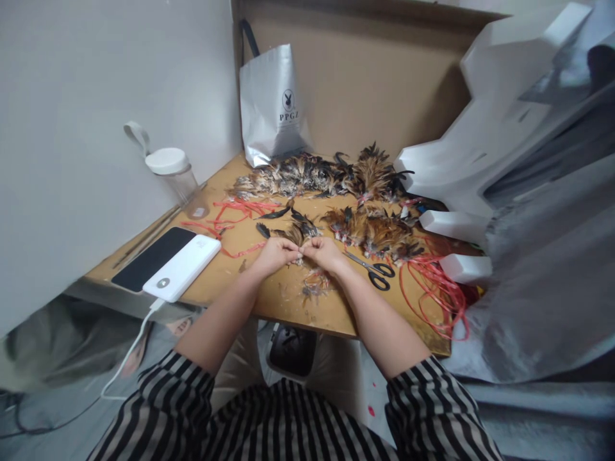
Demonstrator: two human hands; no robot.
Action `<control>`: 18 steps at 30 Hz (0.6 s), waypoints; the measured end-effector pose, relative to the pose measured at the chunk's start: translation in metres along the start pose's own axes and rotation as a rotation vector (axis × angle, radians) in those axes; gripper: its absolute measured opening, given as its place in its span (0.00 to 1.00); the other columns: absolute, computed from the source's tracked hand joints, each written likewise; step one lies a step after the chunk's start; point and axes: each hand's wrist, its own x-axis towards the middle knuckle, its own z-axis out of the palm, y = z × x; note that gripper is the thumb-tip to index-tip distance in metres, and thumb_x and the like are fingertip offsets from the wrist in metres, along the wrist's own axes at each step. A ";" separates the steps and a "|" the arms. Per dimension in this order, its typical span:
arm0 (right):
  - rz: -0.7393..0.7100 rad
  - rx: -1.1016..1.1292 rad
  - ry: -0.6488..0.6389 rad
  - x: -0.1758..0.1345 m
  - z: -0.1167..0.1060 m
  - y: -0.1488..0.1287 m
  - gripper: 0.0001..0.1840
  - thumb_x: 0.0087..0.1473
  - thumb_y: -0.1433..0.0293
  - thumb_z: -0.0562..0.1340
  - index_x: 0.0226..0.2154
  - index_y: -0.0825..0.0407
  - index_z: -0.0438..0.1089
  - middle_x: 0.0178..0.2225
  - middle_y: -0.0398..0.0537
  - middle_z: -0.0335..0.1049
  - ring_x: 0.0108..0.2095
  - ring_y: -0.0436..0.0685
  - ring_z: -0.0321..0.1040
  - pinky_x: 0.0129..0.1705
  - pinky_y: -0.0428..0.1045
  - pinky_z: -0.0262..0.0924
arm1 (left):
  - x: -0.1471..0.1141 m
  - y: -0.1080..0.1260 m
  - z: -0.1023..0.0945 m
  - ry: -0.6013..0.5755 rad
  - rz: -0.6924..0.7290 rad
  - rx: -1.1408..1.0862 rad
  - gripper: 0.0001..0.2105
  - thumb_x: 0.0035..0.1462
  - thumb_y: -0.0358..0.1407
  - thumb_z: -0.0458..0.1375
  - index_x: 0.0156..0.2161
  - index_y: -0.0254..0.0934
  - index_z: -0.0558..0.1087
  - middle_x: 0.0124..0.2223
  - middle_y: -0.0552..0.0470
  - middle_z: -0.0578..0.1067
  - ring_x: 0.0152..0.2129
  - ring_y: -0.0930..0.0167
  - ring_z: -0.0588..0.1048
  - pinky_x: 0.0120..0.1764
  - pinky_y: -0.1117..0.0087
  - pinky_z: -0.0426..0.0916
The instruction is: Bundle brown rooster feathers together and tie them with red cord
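My left hand [278,254] and my right hand [323,253] meet fingertip to fingertip near the front of the wooden table [269,301]. Both are closed in a pinch at the base of a small bunch of brown feathers [289,235], which fans out away from me. Some loose dark feathers [276,213] lie just beyond it. Black-handled scissors [377,272] rest to the right of my right hand, blades toward it. Feather scraps and bits of red string [316,283] are scattered below my hands. My fingers partly hide the stems.
Bundled feathers [307,176] form a long row at the back, with brown bundles [375,232] nearer. Red plastic strings [432,291] hang over the right edge. A phone [154,259], white power bank [182,267], clear bottle [180,179], silver bag [269,105] and white foam [456,160] surround the workspace.
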 end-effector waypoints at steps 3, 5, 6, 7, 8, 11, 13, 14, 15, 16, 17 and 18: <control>-0.037 0.042 0.006 -0.003 -0.001 -0.004 0.13 0.38 0.63 0.61 0.23 0.58 0.69 0.17 0.40 0.62 0.17 0.44 0.51 0.21 0.42 0.46 | -0.001 0.000 0.000 -0.011 0.037 0.032 0.10 0.34 0.34 0.64 0.24 0.29 0.73 0.17 0.54 0.70 0.13 0.79 0.64 0.19 0.77 0.59; -0.070 0.049 0.006 -0.004 -0.003 -0.006 0.13 0.38 0.64 0.60 0.25 0.58 0.69 0.19 0.41 0.63 0.18 0.44 0.52 0.21 0.42 0.47 | -0.002 0.001 0.000 -0.024 0.061 0.036 0.09 0.35 0.34 0.64 0.24 0.29 0.73 0.17 0.54 0.70 0.14 0.79 0.64 0.19 0.78 0.59; -0.079 0.042 0.001 -0.004 -0.004 -0.006 0.13 0.39 0.64 0.60 0.26 0.58 0.70 0.19 0.41 0.63 0.18 0.44 0.52 0.21 0.42 0.47 | -0.003 0.001 -0.001 -0.029 0.075 0.030 0.09 0.36 0.34 0.63 0.24 0.29 0.73 0.17 0.54 0.70 0.14 0.79 0.65 0.20 0.78 0.59; -0.078 0.033 -0.007 -0.004 -0.005 -0.006 0.14 0.39 0.63 0.60 0.27 0.58 0.70 0.18 0.40 0.63 0.18 0.44 0.51 0.21 0.42 0.47 | -0.004 0.001 -0.001 -0.032 0.089 0.021 0.09 0.37 0.34 0.63 0.25 0.29 0.73 0.18 0.54 0.70 0.15 0.79 0.65 0.20 0.78 0.59; -0.066 0.023 -0.017 -0.004 -0.006 -0.005 0.14 0.39 0.63 0.60 0.27 0.58 0.70 0.18 0.40 0.62 0.17 0.43 0.50 0.20 0.42 0.46 | -0.005 0.001 -0.002 -0.035 0.102 0.011 0.09 0.38 0.35 0.62 0.25 0.29 0.73 0.18 0.53 0.70 0.15 0.78 0.65 0.20 0.78 0.59; -0.021 -0.018 -0.052 -0.001 -0.006 0.001 0.16 0.39 0.62 0.60 0.29 0.58 0.70 0.16 0.38 0.60 0.15 0.43 0.46 0.18 0.42 0.41 | -0.010 0.000 -0.005 -0.038 0.154 0.000 0.09 0.39 0.35 0.62 0.26 0.29 0.73 0.21 0.52 0.71 0.17 0.78 0.67 0.22 0.77 0.60; -0.006 -0.043 -0.079 0.001 -0.005 0.004 0.17 0.39 0.62 0.60 0.29 0.58 0.71 0.15 0.38 0.59 0.15 0.43 0.45 0.18 0.42 0.41 | -0.013 -0.001 -0.008 -0.041 0.191 0.010 0.09 0.39 0.36 0.62 0.26 0.29 0.73 0.22 0.51 0.72 0.18 0.77 0.67 0.24 0.77 0.61; -0.006 -0.052 -0.091 0.001 -0.004 0.006 0.17 0.39 0.62 0.61 0.29 0.58 0.70 0.15 0.38 0.59 0.15 0.43 0.46 0.18 0.42 0.41 | -0.014 -0.002 -0.009 -0.046 0.206 0.015 0.09 0.40 0.36 0.62 0.27 0.29 0.73 0.22 0.51 0.72 0.19 0.77 0.67 0.24 0.76 0.61; -0.010 -0.056 -0.103 0.001 -0.003 0.007 0.16 0.39 0.63 0.61 0.30 0.58 0.70 0.15 0.37 0.58 0.15 0.42 0.46 0.18 0.42 0.42 | -0.014 -0.002 -0.010 -0.051 0.216 0.020 0.09 0.40 0.36 0.61 0.27 0.29 0.73 0.23 0.51 0.72 0.19 0.77 0.67 0.24 0.76 0.61; -0.019 -0.056 -0.113 0.001 -0.003 0.007 0.16 0.39 0.64 0.61 0.30 0.58 0.70 0.15 0.37 0.58 0.15 0.42 0.46 0.18 0.42 0.42 | -0.015 -0.003 -0.010 -0.058 0.221 0.024 0.09 0.41 0.36 0.61 0.27 0.29 0.73 0.23 0.51 0.72 0.20 0.77 0.67 0.24 0.76 0.61; -0.034 -0.050 -0.125 0.001 -0.003 0.007 0.15 0.39 0.64 0.60 0.30 0.58 0.69 0.15 0.36 0.57 0.15 0.42 0.46 0.18 0.41 0.43 | -0.015 -0.004 -0.011 -0.066 0.222 0.027 0.09 0.41 0.35 0.61 0.27 0.29 0.73 0.23 0.51 0.72 0.20 0.77 0.67 0.24 0.76 0.61; -0.054 -0.039 -0.136 0.000 -0.003 0.006 0.15 0.39 0.65 0.61 0.31 0.57 0.69 0.15 0.36 0.57 0.15 0.42 0.47 0.18 0.41 0.43 | -0.015 -0.005 -0.011 -0.072 0.222 0.029 0.09 0.41 0.35 0.61 0.27 0.29 0.73 0.23 0.51 0.72 0.20 0.77 0.67 0.24 0.76 0.61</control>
